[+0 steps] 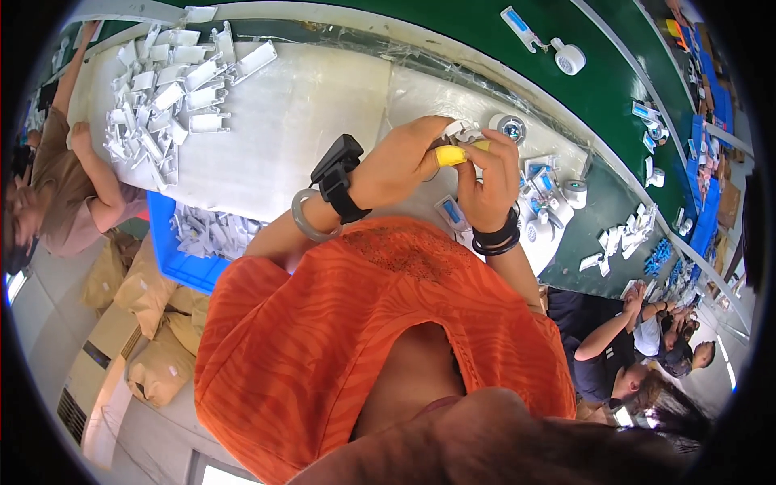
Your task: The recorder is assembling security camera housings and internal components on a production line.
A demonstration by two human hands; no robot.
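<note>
My left hand [404, 162] and my right hand [490, 179] meet over the work table, fingers closed around a small white plastic part [461, 130]. Fingers cover most of it, so its full shape is hidden. Yellow wraps [450, 155] show on the gripping digits. Just beyond my right hand rests a round white and grey piece with a dark, lens-like centre [511, 127]. Below the hands lies a white housing with a blue panel [453, 212]. To the right of my right wrist sit more blue-panelled housings [543, 182] and a white round head [575, 192].
A heap of white plastic housings [170, 97] covers the table's left part. Against its near edge stands a blue bin [174, 263] of white pieces. A green conveyor [485, 32] with scattered units runs along the far side. Other people work at both sides; brown sacks [162, 368] lie lower left.
</note>
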